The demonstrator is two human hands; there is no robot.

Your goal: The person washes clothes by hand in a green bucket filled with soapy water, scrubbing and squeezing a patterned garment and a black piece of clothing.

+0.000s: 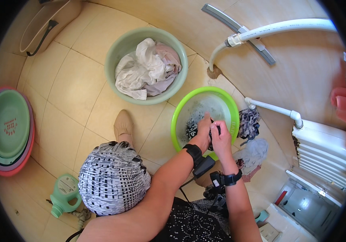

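Observation:
A lime-green-rimmed basin (175, 133) stands on the floor in front of me, with cloudy, sudsy water in it. My left hand (203, 128) and my right hand (221, 139) are close together over its near side, fingers closed. Between them they grip a wet black cloth with a white pattern (192, 128), part of which hangs toward the water. Most of the cloth is hidden behind my fingers. A black strap with a small device sits on each wrist.
Beyond stands a pale green basin (111, 76) of white and pinkish laundry (146, 66). Loose clothes (253, 153) lie right of the lime basin. Stacked basins (9, 123) and a green detergent bottle (66, 195) are at left; a white radiator (326, 155) and pipes at right.

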